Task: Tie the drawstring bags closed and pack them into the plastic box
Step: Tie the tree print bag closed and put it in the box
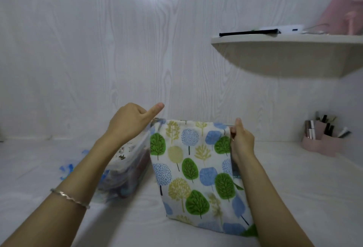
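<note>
Tree-print drawstring bag (196, 168) stands upright beside the plastic box (125, 170); left hand (129, 124) curls round its left top corner, thumb out, right hand (242, 141) pinches the right.

Tree-print bag (194, 168) — upright beside box (125, 176).

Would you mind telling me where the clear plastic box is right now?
In the head view, the plastic box sits left of centre, directly left of the tree-print bag, partly hidden behind the left hand and wrist.
</note>
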Demonstrator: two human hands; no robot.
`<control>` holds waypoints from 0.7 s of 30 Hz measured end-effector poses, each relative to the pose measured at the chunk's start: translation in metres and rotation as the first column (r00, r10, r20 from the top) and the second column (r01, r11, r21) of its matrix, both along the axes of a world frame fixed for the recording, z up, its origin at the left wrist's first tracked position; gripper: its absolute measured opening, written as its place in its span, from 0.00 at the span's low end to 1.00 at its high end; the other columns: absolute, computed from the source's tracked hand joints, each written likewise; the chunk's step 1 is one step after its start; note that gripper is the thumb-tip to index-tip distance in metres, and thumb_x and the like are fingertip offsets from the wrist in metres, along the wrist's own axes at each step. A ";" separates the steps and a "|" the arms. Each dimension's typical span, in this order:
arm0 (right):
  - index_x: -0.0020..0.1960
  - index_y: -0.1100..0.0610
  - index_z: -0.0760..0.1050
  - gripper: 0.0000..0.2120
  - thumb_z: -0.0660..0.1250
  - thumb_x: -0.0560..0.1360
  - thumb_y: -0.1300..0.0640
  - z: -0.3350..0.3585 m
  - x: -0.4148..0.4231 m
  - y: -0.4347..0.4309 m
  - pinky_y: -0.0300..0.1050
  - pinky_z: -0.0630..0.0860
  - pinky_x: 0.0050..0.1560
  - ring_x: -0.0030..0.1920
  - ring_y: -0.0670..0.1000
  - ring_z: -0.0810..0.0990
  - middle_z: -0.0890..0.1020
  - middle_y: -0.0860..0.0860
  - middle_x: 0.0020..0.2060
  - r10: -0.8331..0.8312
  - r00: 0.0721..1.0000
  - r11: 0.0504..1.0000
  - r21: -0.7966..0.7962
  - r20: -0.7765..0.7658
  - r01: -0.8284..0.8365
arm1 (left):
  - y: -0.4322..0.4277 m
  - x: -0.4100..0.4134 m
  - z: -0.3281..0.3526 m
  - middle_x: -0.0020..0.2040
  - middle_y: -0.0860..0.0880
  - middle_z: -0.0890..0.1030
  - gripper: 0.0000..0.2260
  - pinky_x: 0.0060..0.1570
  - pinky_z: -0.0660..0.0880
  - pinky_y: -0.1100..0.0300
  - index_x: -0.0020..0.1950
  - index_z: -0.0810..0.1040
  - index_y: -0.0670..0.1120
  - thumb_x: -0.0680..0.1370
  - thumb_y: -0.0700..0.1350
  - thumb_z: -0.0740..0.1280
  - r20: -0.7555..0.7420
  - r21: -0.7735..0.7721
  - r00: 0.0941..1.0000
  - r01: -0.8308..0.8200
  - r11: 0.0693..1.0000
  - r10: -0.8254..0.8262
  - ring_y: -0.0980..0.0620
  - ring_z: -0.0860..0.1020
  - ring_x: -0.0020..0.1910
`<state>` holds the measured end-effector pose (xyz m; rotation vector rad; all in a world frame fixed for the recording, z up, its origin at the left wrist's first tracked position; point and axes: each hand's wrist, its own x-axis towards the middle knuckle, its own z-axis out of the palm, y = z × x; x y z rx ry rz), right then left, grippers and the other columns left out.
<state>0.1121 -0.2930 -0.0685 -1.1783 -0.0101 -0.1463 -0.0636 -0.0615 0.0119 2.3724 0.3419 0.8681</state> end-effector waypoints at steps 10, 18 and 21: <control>0.28 0.55 0.70 0.24 0.58 0.81 0.50 -0.016 0.016 0.012 0.30 0.69 0.33 0.22 0.43 0.68 0.72 0.47 0.22 0.571 0.819 0.501 0.768 0.054 -0.399 | -0.010 0.012 -0.015 0.36 0.51 0.82 0.17 0.54 0.78 0.56 0.27 0.73 0.47 0.75 0.52 0.62 0.606 -0.781 0.703 0.616 -0.107 -0.372 0.54 0.82 0.39; 0.35 0.55 0.62 0.17 0.57 0.82 0.55 -0.018 0.036 -0.024 0.34 0.54 0.17 0.18 0.44 0.58 0.66 0.49 0.23 0.375 0.926 0.815 0.489 -0.035 -0.311 | 0.033 0.002 -0.006 0.25 0.54 0.63 0.19 0.23 0.62 0.68 0.31 0.67 0.47 0.81 0.53 0.58 0.684 -0.699 0.729 0.662 -0.268 0.015 0.56 0.57 0.21; 0.37 0.58 0.68 0.16 0.58 0.82 0.54 -0.012 0.023 0.004 0.34 0.56 0.18 0.19 0.42 0.60 0.69 0.51 0.27 0.369 0.929 0.885 0.311 -0.015 -0.347 | 0.014 0.006 -0.004 0.27 0.54 0.65 0.20 0.22 0.58 0.70 0.30 0.67 0.48 0.81 0.53 0.58 0.652 -0.758 0.745 0.637 -0.137 -0.142 0.58 0.58 0.22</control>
